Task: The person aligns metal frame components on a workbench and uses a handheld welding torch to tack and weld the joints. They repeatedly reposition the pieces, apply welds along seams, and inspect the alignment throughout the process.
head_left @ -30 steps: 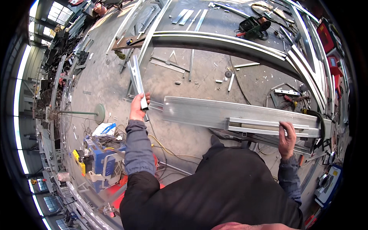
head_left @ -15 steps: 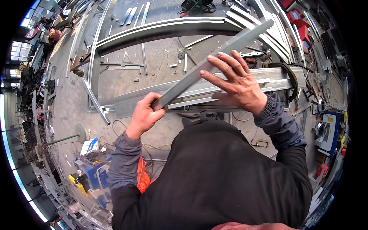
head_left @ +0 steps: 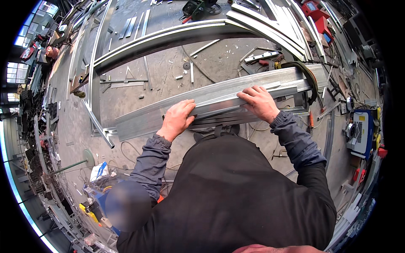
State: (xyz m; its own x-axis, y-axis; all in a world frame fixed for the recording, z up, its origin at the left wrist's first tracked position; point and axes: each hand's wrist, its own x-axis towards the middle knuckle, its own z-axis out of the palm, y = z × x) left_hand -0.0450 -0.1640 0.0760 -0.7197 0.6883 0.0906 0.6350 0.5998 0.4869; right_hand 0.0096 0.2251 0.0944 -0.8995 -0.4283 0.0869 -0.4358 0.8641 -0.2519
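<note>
A long, straight grey metal bar (head_left: 217, 105) lies slantwise along a wide, streaked grey plank-like strip (head_left: 137, 123) in front of me. My left hand (head_left: 178, 119) is closed over the bar's left end, fingers on top and thumb on the near side. Farther right, my right hand (head_left: 260, 103) grips the same bar, its fingertips bent over the upper face. Slimmer metal lengths run beside and below the bar, partly hidden by it and by my hands.
Beyond the strip stands a large steel frame (head_left: 164, 30), with offcuts on the floor around it. A dark curved clamp-like piece (head_left: 310, 78) arches over the strip's right end. A blue-and-white machine (head_left: 362, 134) stands right. A blurred dark-blue round shape (head_left: 128, 205) is at lower left.
The bar has come down from a steep slant in the air to lie along the strip. My right hand, spread against it before, has closed on it. The blurred round shape has appeared.
</note>
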